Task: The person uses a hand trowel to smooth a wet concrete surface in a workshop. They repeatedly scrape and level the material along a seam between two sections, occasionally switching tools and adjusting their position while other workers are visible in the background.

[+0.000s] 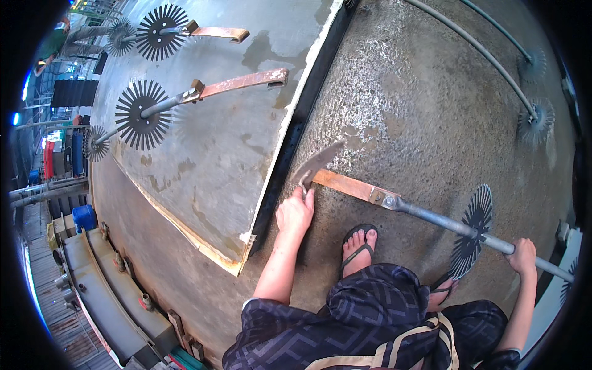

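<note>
Curved blade (322, 160): dull grey-brown, darker along its length
Flat bar on the right rod (345, 185): worn orange-brown, with paler scuffs
Right rod (431, 217): plain blue-grey
Slotted disc on that rod (464, 254): black, with paler slits radiating outward
Near clothing (376, 296): near-black, with grey angular zigzags; cream-and-black bands at the lower edge
Sandal (369, 248): black
Rough base underfoot (407, 135): mottled grey-brown, flecked white toward the far side
Left sheet (209, 135): smooth grey, blotched darker; cream rim
Channel beside it (290, 148): black
Left slotted disc (131, 111): black, radially striped
Left flat bar (237, 83): reddish-brown, whitish patches
Far-left barrel (84, 218): bright blue
</note>
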### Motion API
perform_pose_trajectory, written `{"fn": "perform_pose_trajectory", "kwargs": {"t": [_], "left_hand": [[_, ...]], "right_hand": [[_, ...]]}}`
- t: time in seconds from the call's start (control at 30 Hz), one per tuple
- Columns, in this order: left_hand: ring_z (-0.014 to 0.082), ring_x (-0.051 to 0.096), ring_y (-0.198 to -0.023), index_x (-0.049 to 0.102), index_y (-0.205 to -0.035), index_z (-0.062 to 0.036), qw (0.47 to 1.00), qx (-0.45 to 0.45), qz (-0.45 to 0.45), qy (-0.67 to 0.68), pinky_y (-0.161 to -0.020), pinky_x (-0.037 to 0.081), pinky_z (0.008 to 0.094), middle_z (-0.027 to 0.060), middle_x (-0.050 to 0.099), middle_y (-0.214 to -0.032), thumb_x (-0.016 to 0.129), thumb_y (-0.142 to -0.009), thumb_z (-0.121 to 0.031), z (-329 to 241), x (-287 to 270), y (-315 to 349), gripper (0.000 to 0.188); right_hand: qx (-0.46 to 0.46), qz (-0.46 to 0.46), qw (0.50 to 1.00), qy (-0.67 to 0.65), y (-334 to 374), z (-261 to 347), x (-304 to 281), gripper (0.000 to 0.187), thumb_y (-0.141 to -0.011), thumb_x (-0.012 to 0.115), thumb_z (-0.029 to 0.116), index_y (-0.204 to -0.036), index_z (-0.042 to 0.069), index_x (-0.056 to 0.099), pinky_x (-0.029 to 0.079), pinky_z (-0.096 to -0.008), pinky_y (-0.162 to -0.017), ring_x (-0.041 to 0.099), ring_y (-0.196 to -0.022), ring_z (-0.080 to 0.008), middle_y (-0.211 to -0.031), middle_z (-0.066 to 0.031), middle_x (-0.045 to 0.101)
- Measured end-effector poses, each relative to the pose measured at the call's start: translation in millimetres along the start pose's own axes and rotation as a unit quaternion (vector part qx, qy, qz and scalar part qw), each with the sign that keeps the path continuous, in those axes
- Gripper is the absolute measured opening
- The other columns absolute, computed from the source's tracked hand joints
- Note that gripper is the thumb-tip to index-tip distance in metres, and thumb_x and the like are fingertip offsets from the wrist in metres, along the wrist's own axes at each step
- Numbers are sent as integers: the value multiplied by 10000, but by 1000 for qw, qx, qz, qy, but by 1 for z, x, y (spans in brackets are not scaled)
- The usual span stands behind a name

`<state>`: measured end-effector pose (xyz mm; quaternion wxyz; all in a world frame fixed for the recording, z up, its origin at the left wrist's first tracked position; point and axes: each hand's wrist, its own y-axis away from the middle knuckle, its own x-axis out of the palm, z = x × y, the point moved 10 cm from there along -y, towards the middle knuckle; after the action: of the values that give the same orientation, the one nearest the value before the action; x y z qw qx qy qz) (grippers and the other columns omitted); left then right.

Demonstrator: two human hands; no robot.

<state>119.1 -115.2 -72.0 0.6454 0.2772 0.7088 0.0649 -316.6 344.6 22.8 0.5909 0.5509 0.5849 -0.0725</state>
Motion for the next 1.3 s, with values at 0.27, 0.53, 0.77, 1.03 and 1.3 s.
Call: {"fn": "perform_pose_trajectory", "kwargs": {"t": [0.27, 0.53, 0.77, 1.03, 1.3], "left_hand": [[407, 630, -883, 617, -1041, -32, 979, -75, -45, 183, -743, 481, 457, 242, 654, -848, 528, -903, -442, 15, -4, -7, 442], [381, 654, -766, 605, -975, 0, 969, -49, -66, 234, -670, 470, 446, 251, 630, -761, 535, -912, -397, 12, 27, -10, 408], [444, 620, -812, 601, -998, -46, 983, -44, -60, 165, -696, 480, 508, 254, 639, -790, 496, -912, -450, 6, 19, -11, 425], [436, 619, -803, 586, -950, -18, 961, -45, -81, 260, -669, 473, 489, 250, 631, -766, 503, -919, -425, 18, 32, -19, 417], [182, 519, -560, 574, -867, 14, 938, -54, -128, 318, -570, 432, 395, 149, 540, -592, 518, -936, -357, 29, 47, -14, 381]], "right_hand": [[-4, -6, 1000, -11, 9, 8, -5, 161, -601, 726, 178, -697, 52, 697, 476, -429, -797, 611, -822, -350, -765, -191, 647], [-15, -4, 1000, -8, 6, 8, -4, 157, -566, 708, 143, -690, 49, 693, 482, -425, -785, 616, -810, -349, -744, -186, 644], [-23, -8, 1000, -13, 5, 12, -6, 157, -573, 714, 163, -682, 52, 700, 489, -425, -770, 622, -791, -354, -746, -191, 645], [-39, -3, 999, -15, 9, 20, -10, 175, -579, 737, 178, -704, 58, 715, 494, -418, -757, 630, -753, -347, -722, -185, 645], [-31, -7, 999, -10, 7, 17, -9, 166, -569, 743, 178, -690, 68, 713, 489, -415, -776, 627, -771, -341, -714, -180, 646]]}}
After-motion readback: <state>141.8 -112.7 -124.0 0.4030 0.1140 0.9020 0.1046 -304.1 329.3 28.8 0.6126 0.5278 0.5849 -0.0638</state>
